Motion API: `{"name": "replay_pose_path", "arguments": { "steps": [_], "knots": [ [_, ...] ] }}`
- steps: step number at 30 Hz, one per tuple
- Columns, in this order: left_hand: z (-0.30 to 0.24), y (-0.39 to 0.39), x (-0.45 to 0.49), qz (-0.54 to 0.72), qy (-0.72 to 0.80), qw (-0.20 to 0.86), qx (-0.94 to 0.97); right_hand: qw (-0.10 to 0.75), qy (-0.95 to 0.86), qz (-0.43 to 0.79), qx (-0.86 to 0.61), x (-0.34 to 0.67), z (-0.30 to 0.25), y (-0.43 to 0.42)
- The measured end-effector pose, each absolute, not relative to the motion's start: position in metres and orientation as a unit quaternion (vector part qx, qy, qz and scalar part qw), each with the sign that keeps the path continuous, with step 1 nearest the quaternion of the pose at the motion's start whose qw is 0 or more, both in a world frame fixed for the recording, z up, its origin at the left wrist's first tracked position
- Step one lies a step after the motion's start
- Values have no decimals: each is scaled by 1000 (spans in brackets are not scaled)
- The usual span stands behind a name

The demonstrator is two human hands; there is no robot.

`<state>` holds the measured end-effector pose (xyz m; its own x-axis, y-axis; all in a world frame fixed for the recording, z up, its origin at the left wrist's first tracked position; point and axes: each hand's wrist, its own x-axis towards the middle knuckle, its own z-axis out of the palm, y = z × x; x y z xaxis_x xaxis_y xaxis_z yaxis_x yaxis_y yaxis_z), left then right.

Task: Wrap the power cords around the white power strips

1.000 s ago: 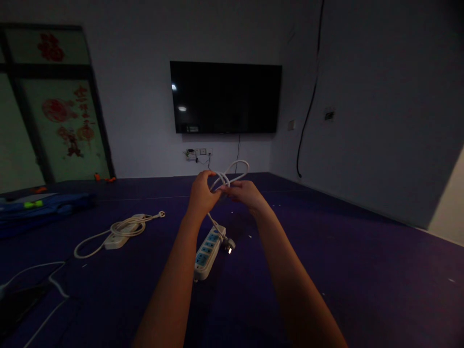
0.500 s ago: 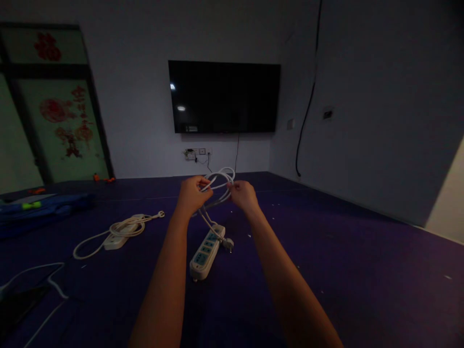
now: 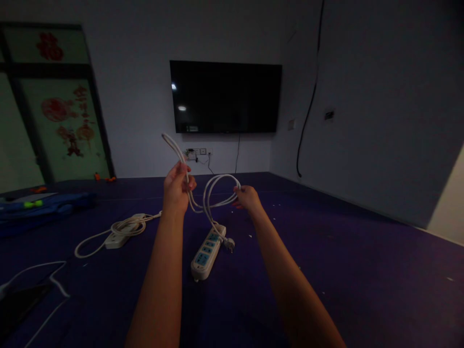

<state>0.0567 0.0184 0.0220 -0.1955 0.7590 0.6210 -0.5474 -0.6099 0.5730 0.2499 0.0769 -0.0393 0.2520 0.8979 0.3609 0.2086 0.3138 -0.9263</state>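
A white power strip with blue sockets lies on the dark purple floor, its plug beside it. Its white cord rises from the strip in loops between my hands. My left hand is closed round the cord, and a folded bend of it sticks up above the fist. My right hand pinches the other side of the loop, a little farther right and at about the same height. Both hands are held above the floor, beyond the strip.
A second cream power strip with a coiled cord lies left on the floor. Blue items sit at the far left and thin white cables at the near left. A black TV hangs on the wall ahead, over a wall socket.
My hands have drawn apart. The left hand rose and moved left, pulling a bend of cord up; the loop between the hands has opened wider.
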Motion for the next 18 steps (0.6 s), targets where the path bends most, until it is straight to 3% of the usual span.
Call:
{"name": "replay_pose_path", "arguments": {
  "steps": [12, 18],
  "knots": [
    [12, 30, 57, 825, 83, 387, 404, 613, -566, 370, -409, 265, -17, 55],
    [8, 38, 43, 845, 56, 375, 378, 499, -725, 368, -301, 281, -3, 31]
  ]
}}
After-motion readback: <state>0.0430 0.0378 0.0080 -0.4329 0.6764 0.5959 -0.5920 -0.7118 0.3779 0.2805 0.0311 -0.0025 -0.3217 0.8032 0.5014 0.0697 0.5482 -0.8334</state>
